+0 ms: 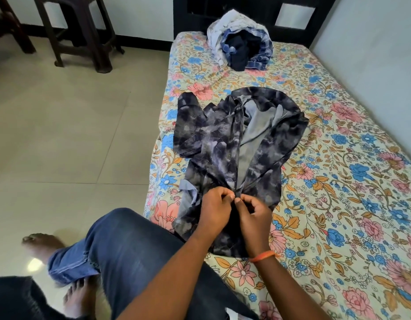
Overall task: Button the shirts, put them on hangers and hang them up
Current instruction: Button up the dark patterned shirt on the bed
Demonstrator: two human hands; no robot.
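Barely started imo: left hand (214,210) and right hand (253,214) both pinch the lower front of the dark marbled shirt (234,144) lying near the bed's (338,204) left edge, upper part gaping, crumpled clothes pile (240,48) waiting by the headboard, no hangers visible.

dark mottled shirt (225,144) flat on bed, front open; shirt pile (240,46) beyond.

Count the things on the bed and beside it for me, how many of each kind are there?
Dark patterned shirt spread flat on the bed: 1
Pile of other clothes at the far end: 1 (how many pieces it holds cannot be told)
Hands pinching the shirt's front edge: 2, left hand and right hand
Dark stools on the floor: 1 plainly seen
Total: 5
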